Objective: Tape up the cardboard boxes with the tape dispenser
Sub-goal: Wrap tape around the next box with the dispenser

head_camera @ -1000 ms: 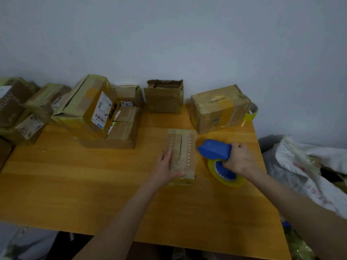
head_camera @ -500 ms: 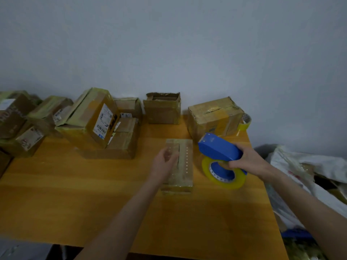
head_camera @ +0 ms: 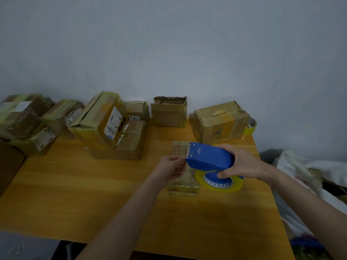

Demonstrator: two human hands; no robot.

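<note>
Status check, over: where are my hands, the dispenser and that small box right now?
Right hand grips tape dispenser, held over small flat box. Left hand pinches tape end at its mouth. Nothing in the way.

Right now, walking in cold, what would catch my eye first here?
The bright blue tape dispenser stands out, gripped in the right hand over a small flat box on the orange table; the left hand reaches to its front edge. Behind, along the wall, sits a jumble of taped cardboard boxes, one open-topped box among them.
</note>
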